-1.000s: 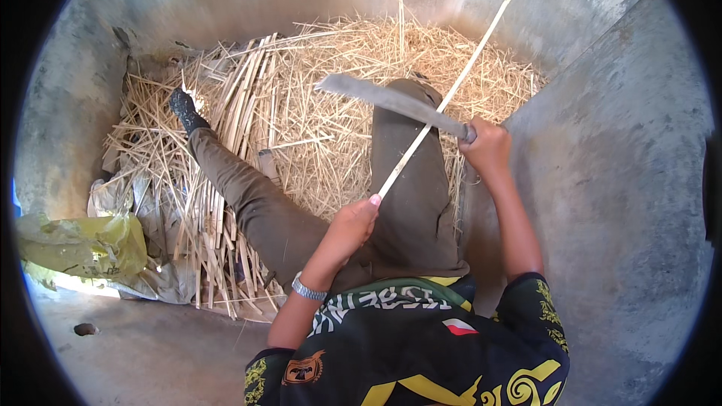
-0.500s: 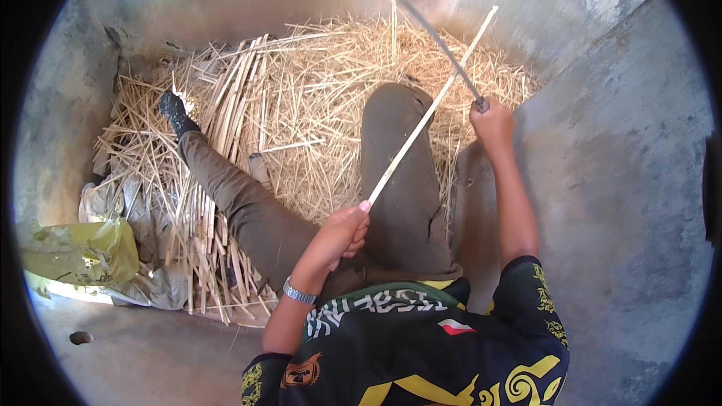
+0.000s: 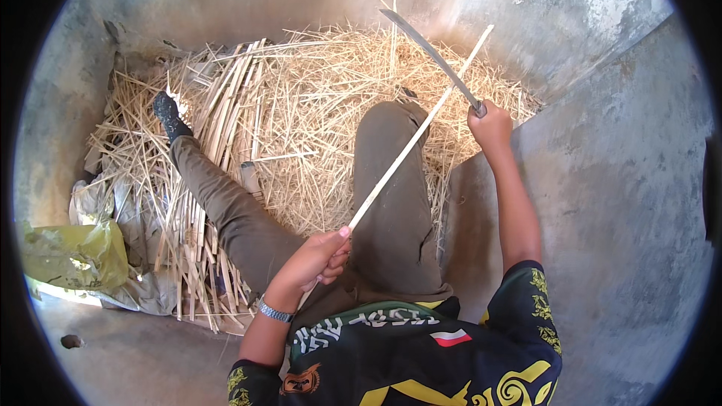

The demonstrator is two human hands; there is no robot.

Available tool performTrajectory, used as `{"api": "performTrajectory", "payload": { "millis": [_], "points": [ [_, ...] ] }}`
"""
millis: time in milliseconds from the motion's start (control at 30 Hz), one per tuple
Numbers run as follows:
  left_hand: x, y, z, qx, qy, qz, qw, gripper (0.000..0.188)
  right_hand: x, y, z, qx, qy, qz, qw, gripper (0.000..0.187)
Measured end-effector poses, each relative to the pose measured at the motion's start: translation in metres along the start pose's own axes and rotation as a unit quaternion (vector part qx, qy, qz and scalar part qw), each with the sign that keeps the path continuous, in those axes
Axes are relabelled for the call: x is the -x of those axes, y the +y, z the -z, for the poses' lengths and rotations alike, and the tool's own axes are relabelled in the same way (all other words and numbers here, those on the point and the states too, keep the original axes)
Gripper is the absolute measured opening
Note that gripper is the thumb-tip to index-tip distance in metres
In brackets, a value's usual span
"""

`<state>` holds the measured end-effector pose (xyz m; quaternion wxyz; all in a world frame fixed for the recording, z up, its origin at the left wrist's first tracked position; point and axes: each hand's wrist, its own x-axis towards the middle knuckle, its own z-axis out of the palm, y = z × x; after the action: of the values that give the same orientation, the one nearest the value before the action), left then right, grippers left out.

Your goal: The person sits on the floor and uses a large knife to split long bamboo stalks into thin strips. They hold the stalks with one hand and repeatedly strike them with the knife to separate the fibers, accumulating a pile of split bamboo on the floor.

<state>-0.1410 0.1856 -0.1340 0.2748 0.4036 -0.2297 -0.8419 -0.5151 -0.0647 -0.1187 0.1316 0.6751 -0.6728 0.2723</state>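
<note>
A long, pale split strip, apparently bamboo, slants from my lap up and away to the right. My left hand is closed around its near part, thumb laid along the top, and a short end shows below the fist. In my right hand, farther out on the right, is the grip of a machete with a long, slightly curved grey blade. The blade points away and to the left, crossing the strip near its far end. Whether its edge touches the strip I cannot tell.
Loose shavings cover the floor between my legs and the far wall. A bundle of longer strips lies at the left, beside my outstretched leg. A yellow plastic sack sits far left. Concrete walls stand close around.
My left hand has drawn back toward me and a little left, and the strip has come with it. My right hand and the machete have shifted only slightly; the blade still crosses the strip.
</note>
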Motion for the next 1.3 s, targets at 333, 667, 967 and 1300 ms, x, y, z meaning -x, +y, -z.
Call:
{"api": "performTrajectory", "payload": {
  "millis": [333,667,967,1300],
  "points": [
    [0.009,0.015,-0.005,-0.046,0.043,0.0,0.998,0.045,-0.014,-0.01,-0.019,-0.062,-0.117,-0.158,0.979,0.025],
    [0.054,-0.044,0.05,0.08,-0.018,0.088,0.993,0.049,0.004,0.012,-0.027,-0.113,0.031,0.098,0.988,0.014],
    [0.053,-0.046,0.045,0.039,0.004,0.049,0.998,0.049,-0.001,-0.027,-0.01,-0.093,0.011,0.18,0.979,0.017],
    [0.051,-0.047,0.042,0.027,0.007,0.048,0.998,0.048,-0.027,-0.021,-0.016,-0.043,-0.076,-0.082,0.993,0.032]
  ]
}}
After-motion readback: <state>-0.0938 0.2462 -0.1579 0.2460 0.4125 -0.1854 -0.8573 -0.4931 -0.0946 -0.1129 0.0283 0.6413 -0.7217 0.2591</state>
